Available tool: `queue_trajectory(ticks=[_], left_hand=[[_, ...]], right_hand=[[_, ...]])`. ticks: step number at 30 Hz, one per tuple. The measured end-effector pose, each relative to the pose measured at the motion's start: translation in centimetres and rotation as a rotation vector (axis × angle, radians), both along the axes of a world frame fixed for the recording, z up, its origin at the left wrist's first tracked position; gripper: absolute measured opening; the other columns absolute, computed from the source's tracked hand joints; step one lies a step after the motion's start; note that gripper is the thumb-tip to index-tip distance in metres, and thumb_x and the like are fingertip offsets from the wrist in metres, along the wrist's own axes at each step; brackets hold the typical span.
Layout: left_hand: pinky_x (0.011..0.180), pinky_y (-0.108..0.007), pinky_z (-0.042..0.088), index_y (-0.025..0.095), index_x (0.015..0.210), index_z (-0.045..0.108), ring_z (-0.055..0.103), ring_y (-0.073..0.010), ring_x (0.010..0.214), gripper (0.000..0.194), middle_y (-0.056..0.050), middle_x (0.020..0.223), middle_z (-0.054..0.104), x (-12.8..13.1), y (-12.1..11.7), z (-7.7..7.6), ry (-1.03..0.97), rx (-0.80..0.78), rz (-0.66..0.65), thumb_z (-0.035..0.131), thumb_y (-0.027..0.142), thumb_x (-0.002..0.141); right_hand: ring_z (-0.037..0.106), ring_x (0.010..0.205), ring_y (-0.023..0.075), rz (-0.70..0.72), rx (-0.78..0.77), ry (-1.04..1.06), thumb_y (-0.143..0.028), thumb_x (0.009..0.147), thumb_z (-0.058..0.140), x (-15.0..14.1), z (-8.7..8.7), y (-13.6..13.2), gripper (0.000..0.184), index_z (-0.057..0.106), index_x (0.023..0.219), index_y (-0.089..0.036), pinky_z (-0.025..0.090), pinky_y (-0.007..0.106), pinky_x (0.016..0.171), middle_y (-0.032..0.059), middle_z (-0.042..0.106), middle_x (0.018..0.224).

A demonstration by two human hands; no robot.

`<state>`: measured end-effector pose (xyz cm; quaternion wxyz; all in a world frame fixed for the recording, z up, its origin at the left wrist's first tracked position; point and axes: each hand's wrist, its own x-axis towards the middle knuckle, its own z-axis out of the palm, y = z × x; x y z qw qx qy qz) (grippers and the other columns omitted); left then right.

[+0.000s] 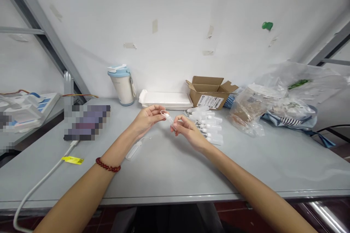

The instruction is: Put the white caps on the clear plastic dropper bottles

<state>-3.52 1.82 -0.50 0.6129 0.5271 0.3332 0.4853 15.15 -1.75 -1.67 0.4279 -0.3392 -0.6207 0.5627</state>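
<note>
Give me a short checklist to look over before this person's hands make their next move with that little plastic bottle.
1. Small clear plastic bottle held by both hands: ok, the fingers of the left hand and right hand pinch it.
2. Bottle's looped cap closed: cannot tell, it is too small to see.
3. Loose bottle on the table: ok, apart from both hands.
4. Row of bottles beside the right hand: ok, lying side by side.
5. Red beaded bracelet on the left wrist: ok, away from the bottle.
</note>
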Motion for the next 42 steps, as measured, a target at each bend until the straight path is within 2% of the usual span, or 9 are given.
queue_trajectory(ticks=[3,7,12,16,19,25,33,37,42], left_hand=[[0.088,-0.032,0.04,0.017,0.091,0.058,0.061,-0.0134,0.083,0.032,-0.002,0.089,0.069,0.2,-0.3,0.1,0.044,0.021,-0.004,0.076,0.021,0.065],[0.087,-0.034,0.04,0.02,0.096,0.05,0.062,-0.0134,0.081,0.039,-0.002,0.09,0.069,0.3,-0.6,0.3,0.083,0.034,0.003,0.075,0.023,0.066],[0.089,-0.035,0.039,0.021,0.098,0.047,0.062,-0.0151,0.086,0.041,-0.003,0.094,0.069,0.1,-0.6,0.3,0.108,-0.004,-0.049,0.074,0.025,0.067],[0.09,-0.036,0.038,0.021,0.102,0.048,0.063,-0.0158,0.086,0.045,-0.005,0.093,0.069,-0.2,-0.7,0.6,0.138,-0.056,-0.085,0.076,0.025,0.066],[0.089,-0.036,0.039,0.02,0.105,0.049,0.063,-0.0155,0.083,0.048,-0.004,0.091,0.069,-0.1,-0.9,0.9,0.173,-0.067,-0.062,0.076,0.027,0.066],[0.08,-0.035,0.042,0.02,0.106,0.049,0.062,-0.016,0.073,0.051,-0.001,0.079,0.067,0.0,-1.2,1.0,0.28,-0.021,0.021,0.076,0.032,0.064],[0.074,-0.035,0.044,0.019,0.098,0.05,0.06,-0.0159,0.064,0.046,0.002,0.069,0.065,0.3,-1.2,1.1,0.367,0.021,0.075,0.076,0.032,0.062],[0.072,-0.035,0.044,0.018,0.096,0.051,0.059,-0.0157,0.062,0.048,0.002,0.067,0.064,0.8,-1.4,1.2,0.349,0.014,0.13,0.078,0.031,0.059],[0.075,-0.033,0.043,0.019,0.1,0.051,0.059,-0.0144,0.066,0.044,0.002,0.071,0.064,0.9,-1.7,1.4,0.301,0.04,0.117,0.074,0.031,0.064]], right_hand=[[0.047,0.062,0.0102,0.011,-0.063,0.048,-0.041,0.078,0.062,0.1,-0.3,0.1,0.027,0.045,0.084,-0.021,0.036,0.028,0.066,-0.0025,0.059,0.071],[0.043,0.053,0.008,0.056,-0.268,0.18,-0.041,0.072,0.07,-0.1,-0.2,-0.1,0.038,0.04,0.088,-0.023,0.038,0.027,0.062,-0.0037,0.06,0.07],[0.042,0.049,0.007,0.105,-0.41,0.25,-0.038,0.072,0.071,-0.3,0.1,-0.6,0.037,0.042,0.087,-0.021,0.039,0.026,0.056,-0.0017,0.061,0.069],[0.044,0.047,0.0066,0.141,-0.418,0.242,-0.039,0.075,0.069,-0.2,0.2,-0.8,0.035,0.043,0.09,-0.021,0.04,0.025,0.055,0.0003,0.064,0.071],[0.046,0.044,0.0069,0.148,-0.407,0.199,-0.041,0.075,0.067,-0.1,0.2,-0.7,0.037,0.041,0.093,-0.021,0.041,0.025,0.052,0.0009,0.066,0.071],[0.052,0.043,0.0085,0.006,-0.301,0.044,-0.034,0.068,0.074,0.1,0.1,-0.2,0.046,0.039,0.094,-0.02,0.044,0.026,0.05,0.0011,0.068,0.072],[0.06,0.044,0.0116,-0.117,-0.208,-0.006,-0.032,0.059,0.08,-0.3,0.1,0.0,0.039,0.05,0.077,-0.016,0.044,0.022,0.041,-0.003,0.06,0.064],[0.06,0.045,0.0112,-0.067,-0.237,0.027,-0.039,0.065,0.075,-0.1,0.1,-0.1,0.035,0.053,0.077,-0.015,0.044,0.022,0.04,0.0022,0.066,0.069],[0.052,0.043,0.0057,-0.02,-0.349,0.127,-0.036,0.069,0.072,-0.1,0.0,-0.3,0.029,0.06,0.081,-0.013,0.039,0.019,0.041,0.0049,0.067,0.078]])
